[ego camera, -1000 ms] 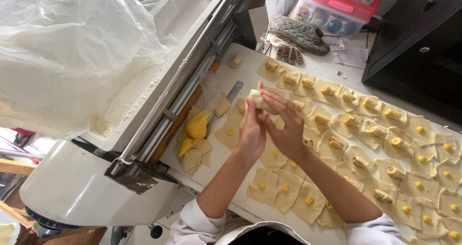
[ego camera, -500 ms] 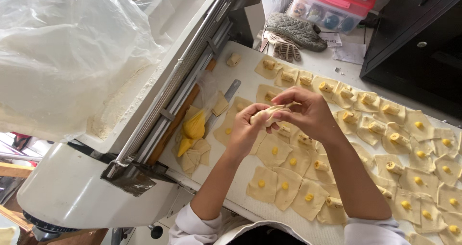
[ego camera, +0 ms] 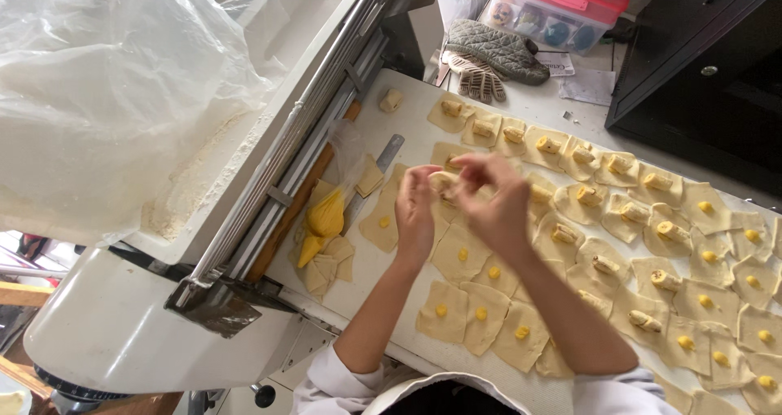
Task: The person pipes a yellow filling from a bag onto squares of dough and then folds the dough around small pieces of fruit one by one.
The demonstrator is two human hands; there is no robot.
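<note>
Left hand (ego camera: 417, 207) and right hand (ego camera: 493, 203) together above the white desk (ego camera: 407, 122), fingertips pinching one small pale dough piece (ego camera: 442, 180) into a roll. Far and right: rolled pastries (ego camera: 562, 234) already lined up. Near: flat dough squares with yellow filling dots (ego camera: 460, 256) not yet rolled. Roughly halfway, by the look.

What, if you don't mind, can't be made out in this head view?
- Dough piece: mostly covered by the left hand and right hand; its fold is unclear.
- Dough squares at right: cut off by the frame edge.
- Plastic sheet: hides what lies beneath.
</note>
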